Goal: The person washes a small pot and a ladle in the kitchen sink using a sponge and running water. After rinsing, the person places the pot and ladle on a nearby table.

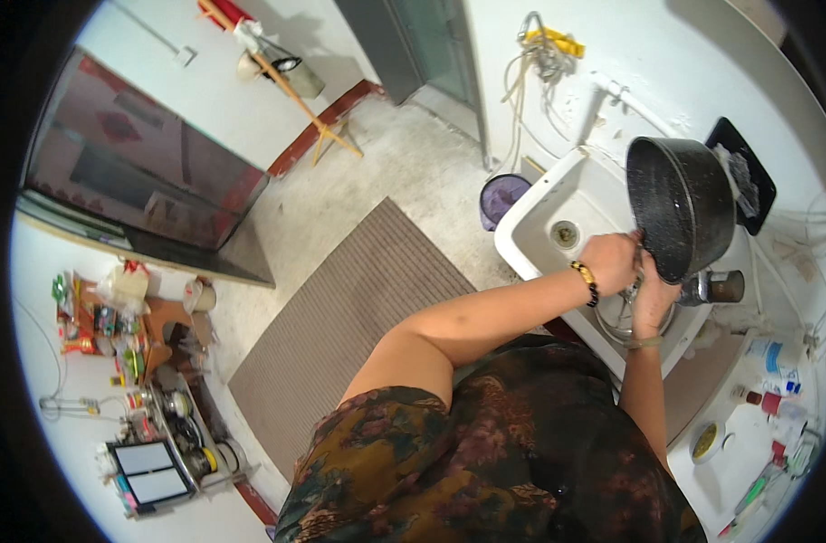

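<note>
A deep black pot [708, 203] is tipped on its side above the white sink [521, 234], its mouth facing left. My left hand [609, 261], with a black and gold bead bracelet at the wrist, is curled at the pot's lower rim; its fingertips are partly hidden. Just beside it, my right hand [654, 295] grips the same rim from below, the thumb lying near the edge. A pale bangle circles my right wrist. Under the hands, a shiny metal vessel [609, 319] in the basin is partly covered. The sink drain [564, 235] shows at the left.
A dark see-through jar [722, 286] is right of my right hand. Behind the pot, a black board [759, 197] leans on the wall. A purple-lined bin [504, 197] stands left of the sink. Bottles and an open tub [707, 441] occupy the right-hand counter. A ribbed mat [358, 319] covers some floor.
</note>
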`<state>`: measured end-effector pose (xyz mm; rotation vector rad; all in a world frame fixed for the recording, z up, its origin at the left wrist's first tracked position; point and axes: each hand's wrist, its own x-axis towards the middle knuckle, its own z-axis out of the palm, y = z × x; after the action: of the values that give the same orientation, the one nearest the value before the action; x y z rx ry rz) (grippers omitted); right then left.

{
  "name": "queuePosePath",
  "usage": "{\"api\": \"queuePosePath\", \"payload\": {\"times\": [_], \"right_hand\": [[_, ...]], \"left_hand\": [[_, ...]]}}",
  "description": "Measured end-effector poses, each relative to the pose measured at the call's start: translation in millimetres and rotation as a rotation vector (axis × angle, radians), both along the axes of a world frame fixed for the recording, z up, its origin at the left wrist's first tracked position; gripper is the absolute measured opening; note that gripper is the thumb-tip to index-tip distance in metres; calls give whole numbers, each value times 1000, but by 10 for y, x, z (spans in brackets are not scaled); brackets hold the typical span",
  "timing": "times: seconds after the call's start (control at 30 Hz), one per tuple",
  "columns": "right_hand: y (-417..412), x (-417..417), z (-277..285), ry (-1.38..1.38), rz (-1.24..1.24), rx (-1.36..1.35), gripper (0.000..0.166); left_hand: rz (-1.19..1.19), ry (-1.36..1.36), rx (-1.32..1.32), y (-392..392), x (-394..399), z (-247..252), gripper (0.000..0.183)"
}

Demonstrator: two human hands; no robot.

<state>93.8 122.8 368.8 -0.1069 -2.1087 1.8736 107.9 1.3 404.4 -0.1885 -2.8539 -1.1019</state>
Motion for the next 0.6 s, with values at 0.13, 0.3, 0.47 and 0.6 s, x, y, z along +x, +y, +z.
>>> {"api": "queuePosePath", "payload": {"times": [0.13, 0.3, 0.47, 0.6], "right_hand": [[-35, 3, -110, 67, 23, 8, 35], [-34, -49, -154, -102, 54, -50, 37], [-253, 36, 89, -83, -26, -127, 42], [-253, -13, 178, 20, -13, -105, 27]], "left_hand": [[55, -29, 37, -78, 41, 10, 44], [-70, -152, -27, -68, 51, -32, 45], [85, -157, -36, -305, 20, -177, 53], [50, -36, 101, -230, 90, -86, 53]]}}
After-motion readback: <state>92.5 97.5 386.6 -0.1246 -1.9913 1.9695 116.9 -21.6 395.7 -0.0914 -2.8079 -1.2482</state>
